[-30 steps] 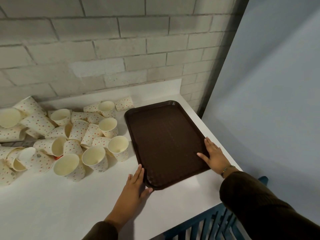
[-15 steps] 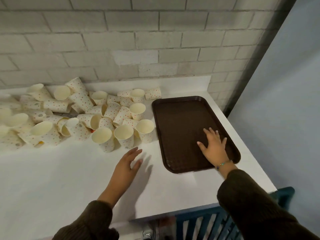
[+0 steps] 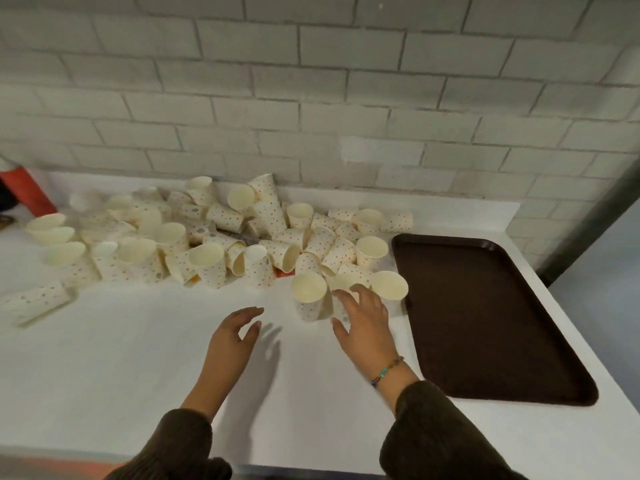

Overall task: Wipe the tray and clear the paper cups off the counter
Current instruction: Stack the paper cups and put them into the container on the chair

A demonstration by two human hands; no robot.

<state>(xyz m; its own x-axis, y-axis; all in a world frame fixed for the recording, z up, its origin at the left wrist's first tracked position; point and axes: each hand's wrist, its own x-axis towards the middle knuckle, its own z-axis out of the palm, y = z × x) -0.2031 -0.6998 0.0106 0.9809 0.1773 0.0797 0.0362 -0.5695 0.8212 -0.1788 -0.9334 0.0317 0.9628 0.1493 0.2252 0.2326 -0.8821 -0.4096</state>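
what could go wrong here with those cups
The right hand reaches into the edge of a loose pile of paper cups; bumping the upright front cup may topple it. Tipped cups might roll onto the tray or off the counter.

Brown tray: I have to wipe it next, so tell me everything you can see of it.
The tray is a dark brown rectangle with rounded corners and a low raised rim, plastic by its look. It lies flat at the right end of the white counter. Neither hand touches it; the right hand is to its left, at the nearest paper cups.
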